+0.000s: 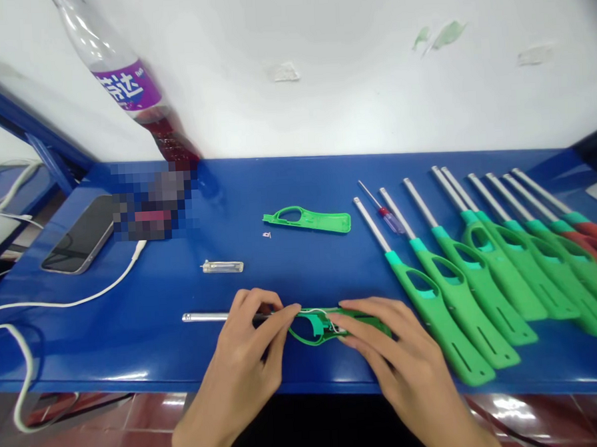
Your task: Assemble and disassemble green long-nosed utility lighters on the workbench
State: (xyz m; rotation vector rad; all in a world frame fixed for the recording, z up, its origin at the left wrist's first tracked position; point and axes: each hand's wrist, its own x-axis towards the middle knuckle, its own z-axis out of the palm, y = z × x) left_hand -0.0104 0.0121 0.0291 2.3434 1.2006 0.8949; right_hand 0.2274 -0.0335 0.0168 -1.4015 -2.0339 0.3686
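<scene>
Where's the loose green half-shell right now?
Head view: the green half-shell lies mid-picture on the blue table, beyond the open lighter. A tiny loose part sits just below its left end; the screwdriver is off to the right.

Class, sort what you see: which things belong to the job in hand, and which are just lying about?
Likely part of the job:
opened green lighter, in the left hand and right hand
loose green half-shell
small clear cartridge
tiny pale part
screwdriver
row of similar lighters

Apparently just lying about:
drink bottle
phone
white cable
</scene>
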